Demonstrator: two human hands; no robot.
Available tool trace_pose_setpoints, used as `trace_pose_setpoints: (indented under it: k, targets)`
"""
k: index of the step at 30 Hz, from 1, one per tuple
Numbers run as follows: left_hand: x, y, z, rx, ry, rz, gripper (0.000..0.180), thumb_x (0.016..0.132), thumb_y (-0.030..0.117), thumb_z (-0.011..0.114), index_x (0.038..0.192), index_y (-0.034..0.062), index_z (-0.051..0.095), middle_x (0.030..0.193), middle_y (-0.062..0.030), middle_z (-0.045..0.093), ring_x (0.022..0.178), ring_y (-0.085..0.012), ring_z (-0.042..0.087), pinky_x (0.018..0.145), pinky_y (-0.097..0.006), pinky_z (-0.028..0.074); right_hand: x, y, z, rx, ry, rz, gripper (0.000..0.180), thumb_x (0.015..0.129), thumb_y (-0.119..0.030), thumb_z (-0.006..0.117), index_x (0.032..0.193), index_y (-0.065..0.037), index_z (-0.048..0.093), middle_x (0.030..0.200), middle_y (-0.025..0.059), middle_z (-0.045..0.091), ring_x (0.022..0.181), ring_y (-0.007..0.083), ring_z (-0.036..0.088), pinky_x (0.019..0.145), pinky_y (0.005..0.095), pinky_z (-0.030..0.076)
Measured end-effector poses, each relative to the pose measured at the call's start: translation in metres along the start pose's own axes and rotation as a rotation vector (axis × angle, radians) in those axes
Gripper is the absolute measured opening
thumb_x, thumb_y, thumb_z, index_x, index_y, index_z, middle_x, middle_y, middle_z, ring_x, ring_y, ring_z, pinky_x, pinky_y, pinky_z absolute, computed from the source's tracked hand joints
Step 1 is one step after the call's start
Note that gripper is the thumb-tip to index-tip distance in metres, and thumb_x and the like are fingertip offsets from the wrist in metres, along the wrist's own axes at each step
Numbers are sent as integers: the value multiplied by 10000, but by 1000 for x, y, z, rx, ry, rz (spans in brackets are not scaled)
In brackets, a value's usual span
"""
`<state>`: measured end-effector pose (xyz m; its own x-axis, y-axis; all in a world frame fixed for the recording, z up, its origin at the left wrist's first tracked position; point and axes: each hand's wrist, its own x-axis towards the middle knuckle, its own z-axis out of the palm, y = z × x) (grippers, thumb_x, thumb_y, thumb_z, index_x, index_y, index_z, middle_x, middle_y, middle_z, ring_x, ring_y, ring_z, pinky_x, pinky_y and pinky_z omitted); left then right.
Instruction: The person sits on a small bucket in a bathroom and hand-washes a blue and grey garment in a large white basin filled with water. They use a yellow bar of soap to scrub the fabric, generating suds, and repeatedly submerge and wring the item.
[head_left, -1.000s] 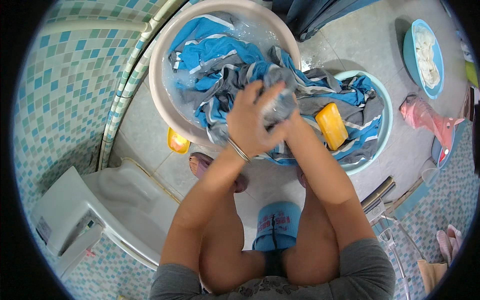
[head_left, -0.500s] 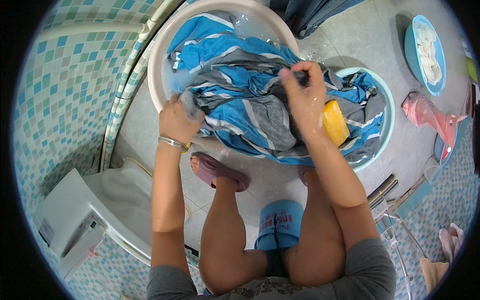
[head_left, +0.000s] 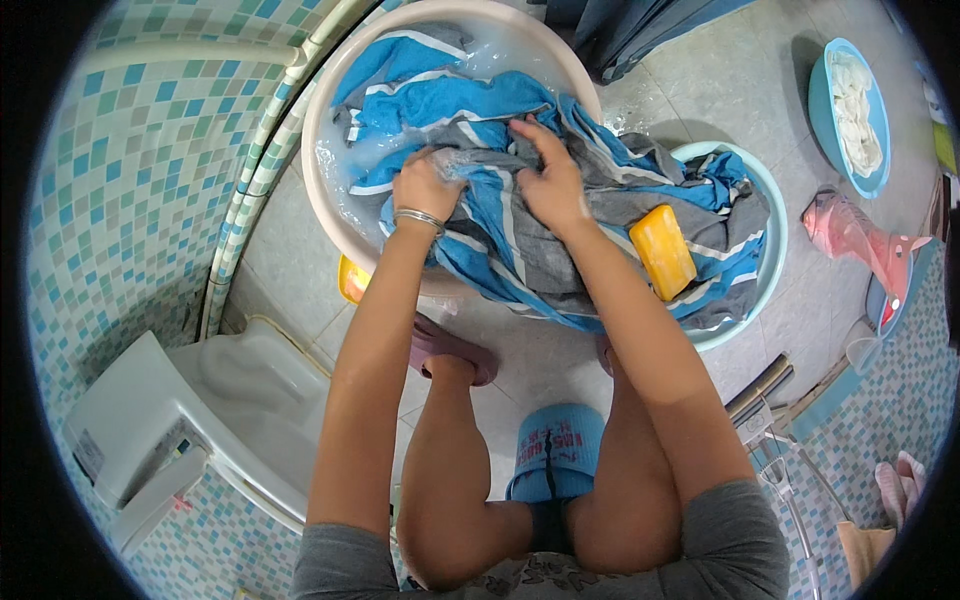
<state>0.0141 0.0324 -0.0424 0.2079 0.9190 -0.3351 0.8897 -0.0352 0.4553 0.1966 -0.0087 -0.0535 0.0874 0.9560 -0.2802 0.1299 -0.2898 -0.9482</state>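
2 hands (head_left: 490, 185) press palms-down, side by side, on soapy striped cloth (head_left: 520, 250).

— Where are the hands?
— The left hand (head_left: 425, 185) and right hand (head_left: 550, 180) both press on the wet blue-and-grey striped cloth (head_left: 500, 230), which drapes from the white basin (head_left: 320, 170) into the light-blue basin (head_left: 770, 250).
— And the soap?
— A yellow soap bar (head_left: 662, 251) lies on the cloth, beside the right forearm.
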Motion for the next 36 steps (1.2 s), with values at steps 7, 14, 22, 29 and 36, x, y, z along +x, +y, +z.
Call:
trace_pose_setpoints:
  k: [7, 14, 22, 29, 36]
  targets:
    - [-66, 133, -3, -365, 306, 514, 406, 708, 415, 682, 926, 78, 621, 987, -103, 522, 942, -300, 466, 845, -433, 345, -6, 59, -29, 1688, -466, 153, 437, 793, -233, 430, 1182, -66, 539, 1125, 102, 573, 1025, 224, 532, 925, 331, 422]
    - [-2, 88, 26, -424, 572, 356, 248, 685, 165, 660, 859, 52, 524, 817, -123, 527, 772, -317, 513, 739, -398, 403, -36, -29, 0, 1102, 218, 422, 468, 906, -437, 420, 1124, -44, 553, 1107, 83, 585, 1036, 204, 532, 939, 316, 398]
    - [-53, 121, 20, -301, 451, 365, 197, 673, 169, 666, 810, 56, 581, 795, -105, 591, 740, -322, 570, 637, -406, 442, -24, 19, -4, 879, 87, 165, 444, 892, -455, 514, 939, -18, 575, 872, 145, 593, 807, 253, 575, 707, 355, 472]
    - [-26, -26, -56, 42, 255, 431, 175, 757, 196, 589, 672, 44, 572, 712, -147, 583, 660, -343, 577, 589, -414, 464, -34, -76, -25, 147, 76, -63, 341, 858, -248, 639, 603, -54, 521, 552, -4, 476, 575, 82, 431, 533, 272, 368]
    - [-63, 5, -81, 461, 119, 40, 319, 727, 173, 671, 974, -4, 574, 977, -184, 579, 899, -344, 561, 795, -437, 450, -10, -61, -50, 452, 315, -130, 473, 800, -190, 706, 1168, 3, 481, 1159, 131, 511, 1084, 199, 496, 895, 280, 407]
